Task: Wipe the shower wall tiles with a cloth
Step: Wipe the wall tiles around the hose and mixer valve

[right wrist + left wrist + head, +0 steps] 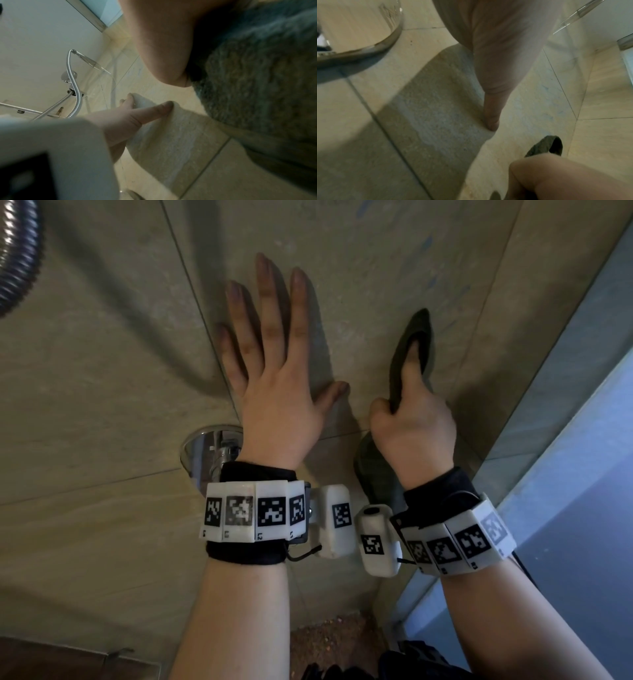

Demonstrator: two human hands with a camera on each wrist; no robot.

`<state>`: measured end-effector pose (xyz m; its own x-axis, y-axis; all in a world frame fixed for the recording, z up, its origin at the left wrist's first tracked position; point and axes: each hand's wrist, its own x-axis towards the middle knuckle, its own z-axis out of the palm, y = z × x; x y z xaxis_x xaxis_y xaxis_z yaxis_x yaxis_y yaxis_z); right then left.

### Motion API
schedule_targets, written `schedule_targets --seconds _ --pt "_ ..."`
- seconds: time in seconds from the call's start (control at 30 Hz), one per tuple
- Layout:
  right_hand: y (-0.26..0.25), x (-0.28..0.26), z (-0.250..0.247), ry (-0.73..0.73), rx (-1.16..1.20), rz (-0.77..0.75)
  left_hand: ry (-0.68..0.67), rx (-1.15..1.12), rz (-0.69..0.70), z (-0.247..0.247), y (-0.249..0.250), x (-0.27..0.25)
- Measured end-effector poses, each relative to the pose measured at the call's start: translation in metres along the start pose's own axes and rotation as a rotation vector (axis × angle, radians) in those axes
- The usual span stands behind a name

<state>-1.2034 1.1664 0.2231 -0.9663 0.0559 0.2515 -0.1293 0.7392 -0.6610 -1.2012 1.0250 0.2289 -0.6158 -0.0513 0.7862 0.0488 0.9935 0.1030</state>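
Note:
The beige shower wall tiles [102, 371] fill the head view. My left hand [274, 364] lies flat against a tile, fingers straight and spread, holding nothing. Just to its right, my right hand [411, 422] grips a dark green cloth [416, 337] and presses it on the wall, one finger lying along the fold. The cloth's tail hangs below the palm. In the left wrist view, the left thumb [491, 108] touches the tile and the cloth [546, 147] shows past the right hand [565, 175]. The right wrist view shows the cloth [257, 81] close up beside the left hand [128, 117].
A chrome shower hose [17, 258] hangs at the upper left. A round chrome wall fitting [209, 453] sits just below my left wrist. A glass panel with a metal frame [565, 440] bounds the wall on the right. Brown speckled floor [335, 642] shows below.

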Motion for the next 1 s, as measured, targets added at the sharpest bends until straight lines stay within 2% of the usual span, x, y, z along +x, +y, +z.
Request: schedule_targets --seconds 0.27,0.4,0.5,0.6,0.77,0.9,1.0 --pt "-0.005 -0.006 0.001 -0.058 -0.013 -0.034 0.001 -0.005 -0.004 0.001 0.0 0.001" --pt "-0.007 0.003 -0.009 -0.007 -0.062 -0.064 0.002 0.001 -0.003 0.001 0.0 0.0" --pt "-0.004 0.006 -0.013 0.021 -0.093 -0.013 0.002 -0.007 -0.003 0.001 0.0 0.0" --pt "-0.002 0.003 -0.009 -0.015 -0.1 0.043 0.003 -0.012 -0.007 0.0 0.001 0.001" --pt "-0.004 -0.005 -0.002 -0.082 -0.034 0.0 -0.004 -0.011 -0.01 -0.001 0.002 0.0" --pt "-0.001 0.0 -0.011 -0.043 0.018 -0.044 -0.006 0.002 -0.011 -0.002 0.001 0.0" --pt "0.004 0.002 -0.013 -0.025 -0.016 -0.02 -0.013 0.009 -0.018 -0.003 0.002 0.0"
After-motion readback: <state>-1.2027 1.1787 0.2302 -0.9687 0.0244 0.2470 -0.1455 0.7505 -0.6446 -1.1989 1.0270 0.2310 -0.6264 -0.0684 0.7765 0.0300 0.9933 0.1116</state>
